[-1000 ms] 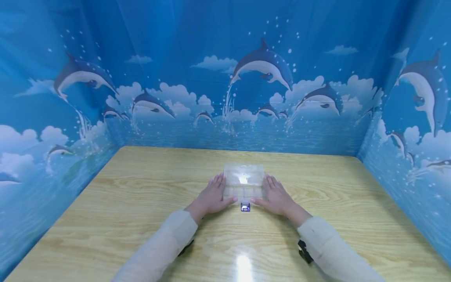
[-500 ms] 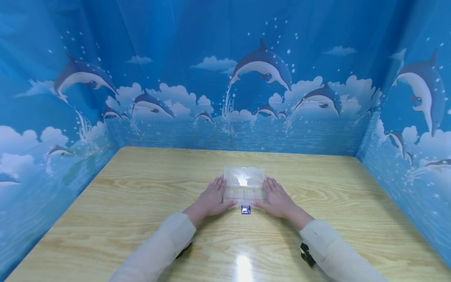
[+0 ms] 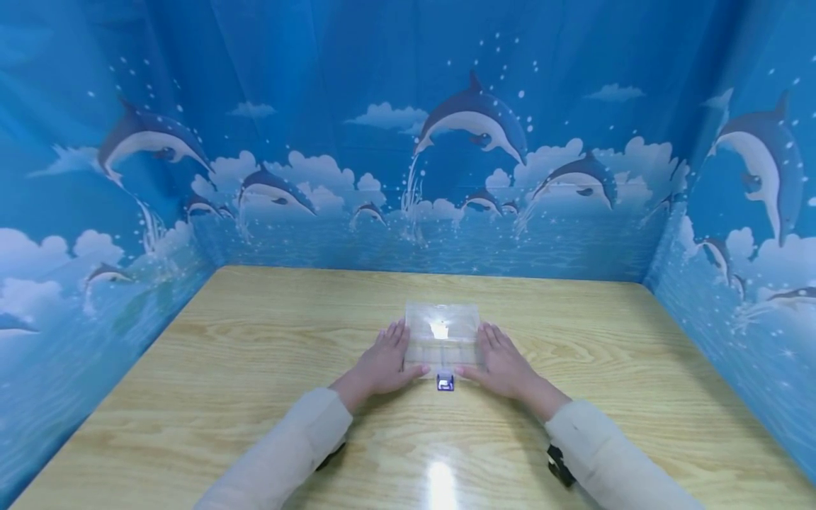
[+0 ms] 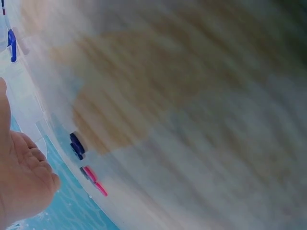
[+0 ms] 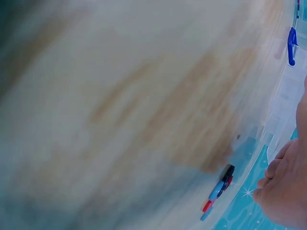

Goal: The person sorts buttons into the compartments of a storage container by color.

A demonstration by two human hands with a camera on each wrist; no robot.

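Here we are at the far left, where a blue curtain [image 3: 70,170] printed with dolphins and clouds borders the wood-grain table [image 3: 255,354]. In from there we follow a pale left sleeve [image 3: 283,446], a black object [image 3: 330,457] showing at its inner edge, up to the left hand [image 3: 382,365]. Look at it: fingers straight and lying close together, thumb spread away, the hand touching the left side of a clear box [image 3: 421,354]. In the left wrist view we also catch a dark blue thing [image 4: 76,146] and a pink thing [image 4: 93,179], too unclear for us to name.

Centre now, and there's our clear box, on the table between the two hands! We make out divider lines in its near part and a bright reflection on its far part; whether the lid is up or down we cannot tell. At the middle of the near edge we have a blue clip [image 3: 445,381], a thumb tip just beside it on either side.

On we go to the right hand [image 3: 506,365], a near mirror of the other: straight fingers together along the box's right side, thumb spread toward the clip. Behind it we find the right sleeve [image 3: 618,446], another black piece [image 3: 559,466] beneath, and then more dolphins on the curtain.
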